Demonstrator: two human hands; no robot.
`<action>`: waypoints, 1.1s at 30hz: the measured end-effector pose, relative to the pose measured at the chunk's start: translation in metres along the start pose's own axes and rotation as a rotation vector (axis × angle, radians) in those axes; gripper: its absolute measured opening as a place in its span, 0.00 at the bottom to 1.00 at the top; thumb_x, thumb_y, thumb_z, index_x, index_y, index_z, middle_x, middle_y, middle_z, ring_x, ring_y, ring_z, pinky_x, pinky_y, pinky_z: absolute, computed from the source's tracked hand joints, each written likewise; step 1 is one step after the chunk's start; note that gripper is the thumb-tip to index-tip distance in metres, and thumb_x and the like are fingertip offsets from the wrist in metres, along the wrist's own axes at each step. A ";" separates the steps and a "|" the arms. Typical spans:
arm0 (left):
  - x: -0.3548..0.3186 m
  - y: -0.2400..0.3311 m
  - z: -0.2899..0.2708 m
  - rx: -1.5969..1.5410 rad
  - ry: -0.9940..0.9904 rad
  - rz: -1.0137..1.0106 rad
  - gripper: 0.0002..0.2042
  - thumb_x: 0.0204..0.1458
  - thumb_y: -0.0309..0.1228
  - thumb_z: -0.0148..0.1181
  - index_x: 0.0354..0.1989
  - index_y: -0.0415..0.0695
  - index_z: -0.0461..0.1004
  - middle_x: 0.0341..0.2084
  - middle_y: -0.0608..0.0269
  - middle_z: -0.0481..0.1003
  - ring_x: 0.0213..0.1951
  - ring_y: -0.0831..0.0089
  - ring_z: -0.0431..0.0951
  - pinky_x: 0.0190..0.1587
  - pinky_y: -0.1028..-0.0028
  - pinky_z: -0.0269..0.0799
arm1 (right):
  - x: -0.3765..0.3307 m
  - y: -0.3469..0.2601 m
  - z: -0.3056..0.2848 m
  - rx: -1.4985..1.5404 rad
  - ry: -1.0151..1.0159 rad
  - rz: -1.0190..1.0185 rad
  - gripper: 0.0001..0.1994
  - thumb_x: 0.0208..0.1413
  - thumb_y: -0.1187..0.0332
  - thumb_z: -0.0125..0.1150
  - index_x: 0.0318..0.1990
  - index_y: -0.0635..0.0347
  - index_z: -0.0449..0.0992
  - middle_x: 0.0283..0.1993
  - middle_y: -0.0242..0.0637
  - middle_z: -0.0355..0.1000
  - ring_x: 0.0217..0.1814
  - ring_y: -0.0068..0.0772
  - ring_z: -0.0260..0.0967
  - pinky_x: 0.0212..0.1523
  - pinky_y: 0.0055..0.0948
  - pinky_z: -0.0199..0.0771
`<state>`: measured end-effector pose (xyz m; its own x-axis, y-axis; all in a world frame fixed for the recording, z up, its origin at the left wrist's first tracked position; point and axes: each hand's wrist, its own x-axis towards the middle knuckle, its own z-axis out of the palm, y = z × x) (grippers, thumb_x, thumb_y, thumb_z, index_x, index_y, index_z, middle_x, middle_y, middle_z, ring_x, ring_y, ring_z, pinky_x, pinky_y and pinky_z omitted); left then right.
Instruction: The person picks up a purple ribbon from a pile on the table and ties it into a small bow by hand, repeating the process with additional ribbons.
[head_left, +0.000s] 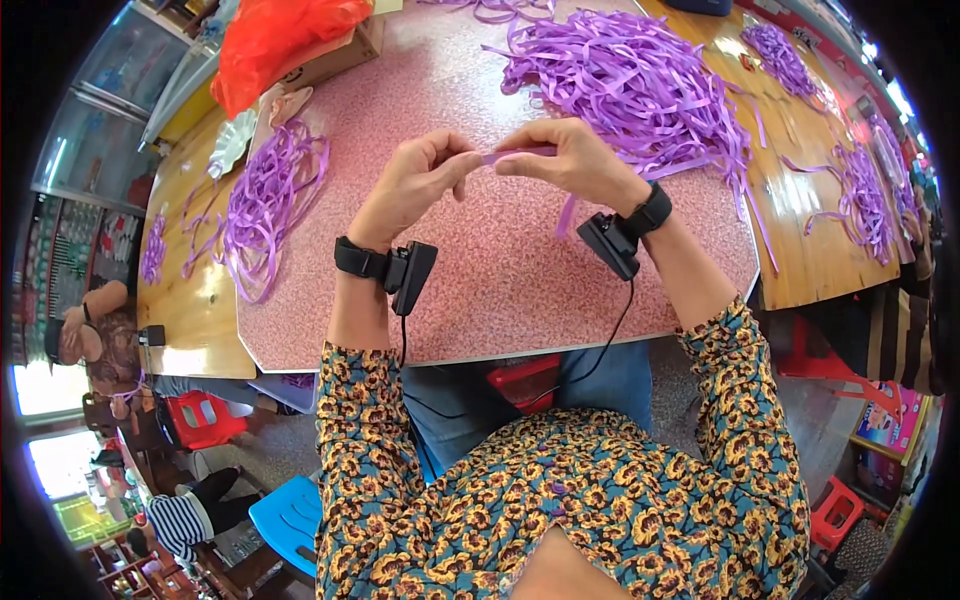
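A length of purple ribbon (518, 154) is stretched between my two hands above the pink speckled tabletop (480, 275). My left hand (420, 178) pinches one end between thumb and forefinger. Close beside it, my right hand (575, 160) grips the ribbon with thumb and fingers, and a loose tail (566, 215) hangs below that hand. Just beyond my right hand lies a big heap of purple ribbons (630, 85). A smaller ribbon pile (265, 205) rests to the left, over the edge of the pink surface.
A red plastic bag (285, 45) sits on a cardboard box (335, 58) at the far left. More ribbon piles (865, 205) lie on the wooden table at right. Red stools (200, 420), a blue chair (288, 520) and other people (180, 520) are around. Cables hang from my wrist devices (412, 278).
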<state>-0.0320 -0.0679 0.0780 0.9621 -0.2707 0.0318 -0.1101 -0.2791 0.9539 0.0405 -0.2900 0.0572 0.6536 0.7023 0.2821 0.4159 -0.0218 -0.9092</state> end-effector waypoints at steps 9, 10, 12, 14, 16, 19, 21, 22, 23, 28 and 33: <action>0.003 -0.030 0.003 -0.200 -0.079 -0.129 0.10 0.62 0.36 0.55 0.36 0.41 0.74 0.23 0.70 0.73 0.26 0.82 0.73 0.29 0.82 0.66 | -0.007 0.023 -0.018 0.013 0.094 0.126 0.11 0.59 0.62 0.65 0.37 0.62 0.81 0.22 0.20 0.64 0.24 0.12 0.54 0.23 0.19 0.53; 0.004 -0.032 0.004 -0.285 -0.106 -0.114 0.10 0.64 0.36 0.53 0.35 0.44 0.73 0.23 0.69 0.74 0.26 0.82 0.72 0.29 0.82 0.64 | -0.007 0.027 -0.019 0.034 0.130 0.123 0.11 0.59 0.62 0.64 0.37 0.62 0.81 0.22 0.20 0.64 0.24 0.12 0.54 0.23 0.19 0.52; 0.002 -0.041 0.004 -0.337 -0.051 -0.071 0.10 0.64 0.36 0.52 0.37 0.44 0.72 0.26 0.67 0.74 0.28 0.81 0.73 0.30 0.81 0.66 | -0.007 0.026 -0.014 0.048 0.154 0.162 0.11 0.60 0.62 0.64 0.37 0.62 0.81 0.23 0.19 0.64 0.24 0.12 0.53 0.23 0.19 0.51; 0.002 -0.044 0.006 -0.391 0.005 -0.028 0.10 0.65 0.37 0.51 0.39 0.43 0.71 0.28 0.65 0.75 0.30 0.80 0.75 0.32 0.81 0.67 | -0.007 0.024 -0.010 0.061 0.177 0.202 0.11 0.60 0.62 0.63 0.37 0.61 0.81 0.23 0.19 0.64 0.24 0.12 0.53 0.23 0.19 0.51; 0.006 -0.042 0.015 -0.344 0.329 0.105 0.11 0.65 0.37 0.49 0.45 0.42 0.70 0.36 0.63 0.75 0.36 0.77 0.76 0.35 0.79 0.70 | -0.007 0.022 -0.007 0.097 0.143 0.226 0.11 0.60 0.62 0.63 0.37 0.61 0.81 0.23 0.19 0.64 0.24 0.12 0.53 0.23 0.18 0.51; 0.012 -0.027 0.028 -0.208 0.427 0.236 0.12 0.66 0.36 0.48 0.50 0.41 0.69 0.41 0.62 0.74 0.40 0.78 0.75 0.39 0.78 0.72 | -0.010 0.029 -0.008 0.019 0.168 0.142 0.11 0.60 0.62 0.63 0.37 0.61 0.81 0.23 0.19 0.64 0.24 0.12 0.53 0.23 0.18 0.51; 0.013 -0.032 0.036 -0.141 0.363 0.283 0.13 0.65 0.35 0.49 0.50 0.40 0.69 0.38 0.63 0.74 0.37 0.79 0.74 0.36 0.79 0.71 | -0.009 0.031 -0.008 0.037 0.123 0.165 0.12 0.60 0.60 0.63 0.37 0.61 0.80 0.26 0.20 0.66 0.27 0.12 0.56 0.26 0.17 0.54; 0.012 -0.035 0.038 -0.076 0.292 0.332 0.13 0.65 0.34 0.51 0.51 0.39 0.69 0.35 0.65 0.75 0.34 0.80 0.74 0.34 0.80 0.71 | -0.008 0.031 -0.008 0.052 0.086 0.189 0.13 0.60 0.59 0.63 0.38 0.61 0.80 0.28 0.20 0.68 0.30 0.11 0.58 0.30 0.16 0.57; 0.011 -0.038 0.036 -0.075 0.293 0.330 0.13 0.65 0.34 0.51 0.51 0.39 0.69 0.35 0.65 0.75 0.34 0.80 0.74 0.34 0.80 0.71 | -0.008 0.028 -0.008 0.053 0.085 0.188 0.13 0.60 0.59 0.63 0.38 0.61 0.80 0.28 0.20 0.68 0.30 0.11 0.58 0.30 0.16 0.57; 0.007 -0.050 0.033 -0.116 0.158 0.023 0.11 0.66 0.34 0.49 0.43 0.38 0.73 0.23 0.70 0.71 0.23 0.83 0.71 0.26 0.81 0.66 | -0.007 0.026 -0.012 0.042 0.170 0.205 0.12 0.60 0.60 0.63 0.38 0.62 0.80 0.28 0.20 0.68 0.30 0.12 0.58 0.30 0.17 0.57; 0.007 -0.046 0.033 -0.234 0.208 -0.003 0.12 0.66 0.34 0.49 0.46 0.39 0.74 0.29 0.67 0.75 0.25 0.84 0.73 0.25 0.85 0.65 | -0.006 0.029 -0.010 0.029 0.228 0.214 0.12 0.60 0.61 0.63 0.37 0.62 0.80 0.28 0.21 0.68 0.31 0.12 0.58 0.31 0.18 0.57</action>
<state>-0.0283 -0.0876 0.0240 0.9954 -0.0694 0.0659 -0.0697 -0.0534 0.9961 0.0547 -0.3021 0.0321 0.8507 0.5062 0.1417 0.2374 -0.1295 -0.9628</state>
